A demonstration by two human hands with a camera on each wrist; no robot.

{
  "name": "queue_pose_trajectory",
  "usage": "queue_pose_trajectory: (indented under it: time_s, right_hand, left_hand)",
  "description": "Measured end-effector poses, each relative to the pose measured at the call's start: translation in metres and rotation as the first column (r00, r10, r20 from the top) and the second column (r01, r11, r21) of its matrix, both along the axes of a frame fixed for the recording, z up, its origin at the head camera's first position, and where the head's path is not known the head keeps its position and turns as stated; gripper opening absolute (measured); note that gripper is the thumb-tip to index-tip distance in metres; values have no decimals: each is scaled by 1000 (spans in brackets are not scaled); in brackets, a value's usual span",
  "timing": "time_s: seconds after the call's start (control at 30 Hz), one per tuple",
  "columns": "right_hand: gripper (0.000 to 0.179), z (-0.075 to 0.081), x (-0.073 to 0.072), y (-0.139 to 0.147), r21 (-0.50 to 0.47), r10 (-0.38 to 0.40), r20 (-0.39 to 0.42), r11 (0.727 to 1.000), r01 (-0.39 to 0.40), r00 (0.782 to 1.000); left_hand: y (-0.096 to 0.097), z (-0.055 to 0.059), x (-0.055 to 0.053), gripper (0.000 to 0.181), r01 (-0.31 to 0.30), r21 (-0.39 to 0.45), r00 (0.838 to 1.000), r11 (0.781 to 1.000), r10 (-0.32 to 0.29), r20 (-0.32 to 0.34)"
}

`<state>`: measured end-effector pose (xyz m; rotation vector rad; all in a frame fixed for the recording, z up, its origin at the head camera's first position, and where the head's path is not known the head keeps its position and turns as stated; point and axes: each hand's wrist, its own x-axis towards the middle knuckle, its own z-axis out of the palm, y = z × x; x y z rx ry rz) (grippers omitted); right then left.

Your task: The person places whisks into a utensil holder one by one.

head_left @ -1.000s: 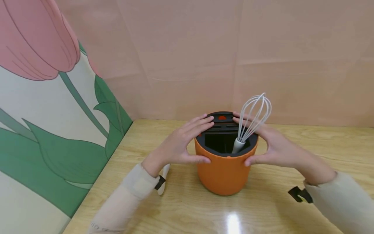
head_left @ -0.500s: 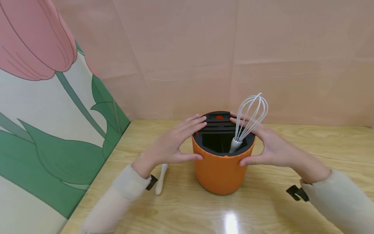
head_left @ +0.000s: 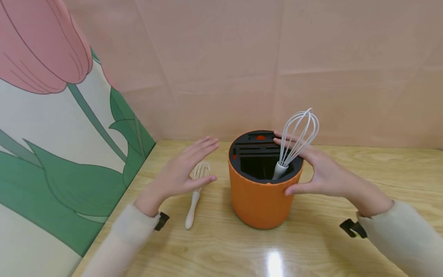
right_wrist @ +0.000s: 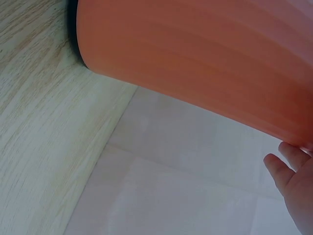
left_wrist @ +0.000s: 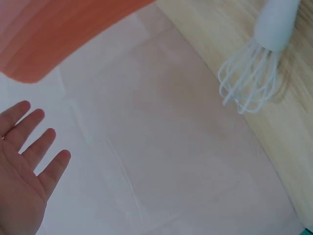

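An orange utensil holder [head_left: 263, 204] with a black slotted top stands upright on the table. A white whisk [head_left: 300, 134] leans in its large opening, handle down and wires up. My right hand [head_left: 325, 175] touches the holder's right side at the rim, thumb in front and fingers toward the back; the right wrist view has its fingertips at the orange wall. Left of the holder, my left hand [head_left: 178, 171] hovers apart from it, fingers extended and nothing held. A second, smaller whisk [head_left: 193, 207] lies on the table below the left hand, its wires partly behind the thumb.
The light wood table [head_left: 221, 250] runs back to a plain pinkish wall covering [head_left: 221, 77]. Along the left side stands a panel with a tulip print [head_left: 79, 173]. Small black mounts sit at both wrists.
My left hand has let go of the holder's left rim and drawn away to the left, uncovering more of the lying whisk. The right hand stays at the holder.
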<state>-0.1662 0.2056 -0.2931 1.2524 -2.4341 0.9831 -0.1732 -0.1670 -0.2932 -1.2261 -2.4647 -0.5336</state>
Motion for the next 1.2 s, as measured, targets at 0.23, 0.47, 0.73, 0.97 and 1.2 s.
queue_pose_trajectory:
  time_s: [0.23, 0.47, 0.73, 0.97, 1.2]
  right_hand:
    - [112, -2, 0, 1, -9, 6, -3, 1000, -6, 1000]
    - [112, -3, 0, 1, -11, 1, 8, 1000, 0, 1000]
    - [112, -4, -1, -1, -13, 5, 24, 1000, -4, 1000]
    - [112, -3, -1, -1, -16, -2, 34, 1000, 2, 999]
    - [112, -2, -1, 0, -8, -9, 26, 1000, 10, 1000]
  left_hand:
    - [-14, -7, 4, 75, -83, -24, 996, 996, 83, 22]
    - [-30, -18, 3, 72, -164, -20, 985, 986, 165, 51]
    - [-47, -35, -1, 71, -304, -54, 945, 951, 308, 112]
    - [-52, -49, -3, 69, -365, -132, 899, 922, 386, 207]
    - [-56, -66, -4, 64, -399, -173, 855, 900, 434, 284]
